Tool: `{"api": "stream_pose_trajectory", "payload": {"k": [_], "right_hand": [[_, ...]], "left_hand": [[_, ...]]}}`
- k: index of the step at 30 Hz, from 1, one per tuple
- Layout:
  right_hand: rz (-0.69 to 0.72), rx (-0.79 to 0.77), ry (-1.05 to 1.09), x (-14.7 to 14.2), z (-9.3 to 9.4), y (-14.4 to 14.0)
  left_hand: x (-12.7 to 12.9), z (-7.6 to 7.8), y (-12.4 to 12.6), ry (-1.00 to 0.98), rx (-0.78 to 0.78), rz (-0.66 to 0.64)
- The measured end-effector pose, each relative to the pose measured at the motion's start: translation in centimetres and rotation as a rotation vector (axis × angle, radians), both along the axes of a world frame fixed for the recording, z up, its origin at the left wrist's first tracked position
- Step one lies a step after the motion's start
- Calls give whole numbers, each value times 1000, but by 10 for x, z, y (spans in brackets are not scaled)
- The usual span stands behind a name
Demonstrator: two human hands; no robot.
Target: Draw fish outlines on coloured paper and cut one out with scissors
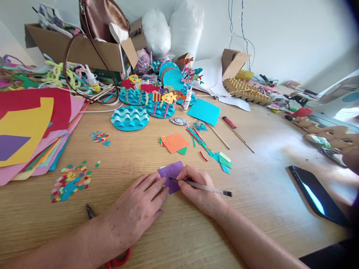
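Observation:
A small purple paper piece (171,172) lies flat on the wooden table (179,231). My left hand (137,207) rests palm down, its fingertips pressing the paper's left edge. My right hand (200,190) grips a clear pen (206,188) with its tip on the purple paper, where a curved line is drawn. The pen's dark cap end points right. Red-handled scissors (119,259) lie partly hidden under my left forearm.
Orange and green paper scraps (174,143), teal strips (206,144), a confetti pile (70,182), stacked coloured sheets (28,130), wave-shaped teal discs with paper fish (130,117), a glue bottle (185,102), a black phone (315,194) at right, cardboard boxes behind.

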State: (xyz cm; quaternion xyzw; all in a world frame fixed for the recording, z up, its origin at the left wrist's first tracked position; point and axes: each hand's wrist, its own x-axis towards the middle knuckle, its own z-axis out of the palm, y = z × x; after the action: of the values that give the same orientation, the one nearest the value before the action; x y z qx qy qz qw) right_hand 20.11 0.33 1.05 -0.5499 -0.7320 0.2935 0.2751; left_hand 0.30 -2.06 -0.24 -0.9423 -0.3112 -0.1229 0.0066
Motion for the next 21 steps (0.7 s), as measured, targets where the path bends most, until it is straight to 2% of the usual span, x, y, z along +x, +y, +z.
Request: {"api": "stream_pose_trajectory", "payload": {"k": [11, 21], "right_hand": [[-3, -45, 87, 1, 1, 0], [13, 11, 66, -3, -8, 2]], "left_hand": [[0, 2, 1, 11, -3, 0], [1, 1, 0, 14, -23, 12]]}}
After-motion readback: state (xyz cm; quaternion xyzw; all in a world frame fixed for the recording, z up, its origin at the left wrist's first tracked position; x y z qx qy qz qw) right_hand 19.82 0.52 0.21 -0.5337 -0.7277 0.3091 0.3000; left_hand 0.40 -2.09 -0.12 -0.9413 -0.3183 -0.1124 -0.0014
